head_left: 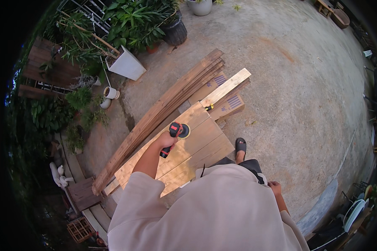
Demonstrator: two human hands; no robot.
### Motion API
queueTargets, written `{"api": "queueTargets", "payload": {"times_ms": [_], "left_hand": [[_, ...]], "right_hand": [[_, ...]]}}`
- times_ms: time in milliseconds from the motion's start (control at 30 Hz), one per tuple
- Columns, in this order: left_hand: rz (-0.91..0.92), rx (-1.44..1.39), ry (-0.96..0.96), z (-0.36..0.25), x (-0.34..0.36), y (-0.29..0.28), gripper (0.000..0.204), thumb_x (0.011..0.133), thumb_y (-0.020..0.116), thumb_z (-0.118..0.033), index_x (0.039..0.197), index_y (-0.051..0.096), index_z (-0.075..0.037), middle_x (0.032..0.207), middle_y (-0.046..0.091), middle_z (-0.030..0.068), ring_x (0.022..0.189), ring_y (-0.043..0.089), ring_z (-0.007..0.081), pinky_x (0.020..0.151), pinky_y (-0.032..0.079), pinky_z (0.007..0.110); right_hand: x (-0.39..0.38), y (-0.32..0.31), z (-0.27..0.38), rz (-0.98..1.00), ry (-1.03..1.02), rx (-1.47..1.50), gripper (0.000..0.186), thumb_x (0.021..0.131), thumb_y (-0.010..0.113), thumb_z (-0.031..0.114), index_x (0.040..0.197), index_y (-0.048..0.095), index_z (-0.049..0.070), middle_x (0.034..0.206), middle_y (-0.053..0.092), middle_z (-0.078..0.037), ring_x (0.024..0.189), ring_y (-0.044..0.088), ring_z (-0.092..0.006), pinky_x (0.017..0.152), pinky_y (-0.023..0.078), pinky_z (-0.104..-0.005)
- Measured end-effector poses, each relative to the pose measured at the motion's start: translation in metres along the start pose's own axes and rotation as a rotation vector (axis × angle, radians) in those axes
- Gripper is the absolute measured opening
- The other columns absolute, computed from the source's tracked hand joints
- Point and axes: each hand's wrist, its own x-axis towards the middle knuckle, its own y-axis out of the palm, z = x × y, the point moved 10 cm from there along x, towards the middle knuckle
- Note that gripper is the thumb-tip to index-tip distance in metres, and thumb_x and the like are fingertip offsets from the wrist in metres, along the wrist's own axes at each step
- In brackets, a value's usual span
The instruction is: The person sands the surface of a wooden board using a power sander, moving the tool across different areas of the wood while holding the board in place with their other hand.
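My left hand [165, 140] is closed round the grip of a red-and-black cordless orbital sander [176, 129]. Its round, yellow-edged pad [184, 131] lies on a light wooden panel [197, 138] made of several joined boards. Away from the panel, my right hand [275, 187] hangs beside my dark shorts with its fingers curled and no tool visible in it. A small yellow-and-black tape measure [209, 107] rests near the far end of the panel, beside a pale board [226, 87] that sticks out beyond it.
Long brown planks [167, 104] lie stacked along the panel's left side. Printed cardboard boxes [229, 105] are beneath the pale board. A white planter [127, 65] and a dark pot [174, 31] stand farther back. My sandalled foot [241, 146] is on the concrete floor [297, 108].
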Motion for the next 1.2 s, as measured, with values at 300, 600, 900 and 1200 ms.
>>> {"api": "queueTargets", "payload": {"times_ms": [300, 600, 900, 1200], "left_hand": [[0.004, 0.004, -0.037, 0.009, -0.019, -0.009, 0.012, 0.078, 0.061, -0.007, 0.071, 0.058, 0.003, 0.058, 0.059, 0.0121, 0.046, 0.058, 0.02, 0.044, 0.047, 0.035], [-0.013, -0.08, -0.039, -0.005, -0.003, -0.004, 0.011, 0.079, 0.061, -0.007, 0.074, 0.058, 0.003, 0.06, 0.06, 0.012, 0.049, 0.059, 0.0199, 0.046, 0.048, 0.035], [-0.003, -0.047, -0.038, -0.035, -0.01, -0.002, 0.007, 0.076, 0.058, -0.004, 0.078, 0.057, 0.002, 0.06, 0.059, 0.011, 0.049, 0.058, 0.0192, 0.046, 0.046, 0.035], [0.002, -0.041, -0.009, -0.043, 0.012, 0.001, 0.007, 0.076, 0.059, -0.004, 0.076, 0.056, 0.003, 0.059, 0.059, 0.0119, 0.046, 0.057, 0.0201, 0.044, 0.046, 0.036]], "right_hand": [[0.0, 0.003, 0.0, -0.002, -0.022, -0.029, 0.019, 0.088, 0.065, 0.013, 0.095, 0.069, -0.005, 0.081, 0.07, -0.011, 0.068, 0.065, -0.018, 0.06, 0.053, -0.0313], [0.011, 0.007, -0.008, 0.006, -0.058, -0.053, 0.021, 0.087, 0.067, 0.015, 0.095, 0.071, -0.004, 0.082, 0.071, -0.012, 0.072, 0.066, -0.0177, 0.066, 0.054, -0.0318], [0.003, 0.003, -0.012, -0.005, -0.005, -0.027, 0.019, 0.088, 0.065, 0.013, 0.095, 0.069, -0.004, 0.082, 0.069, -0.012, 0.069, 0.066, -0.0187, 0.06, 0.055, -0.0315], [0.007, 0.004, -0.018, -0.014, -0.016, 0.01, 0.018, 0.088, 0.065, 0.013, 0.094, 0.069, -0.003, 0.08, 0.069, -0.01, 0.066, 0.065, -0.0182, 0.058, 0.054, -0.0312]]}}
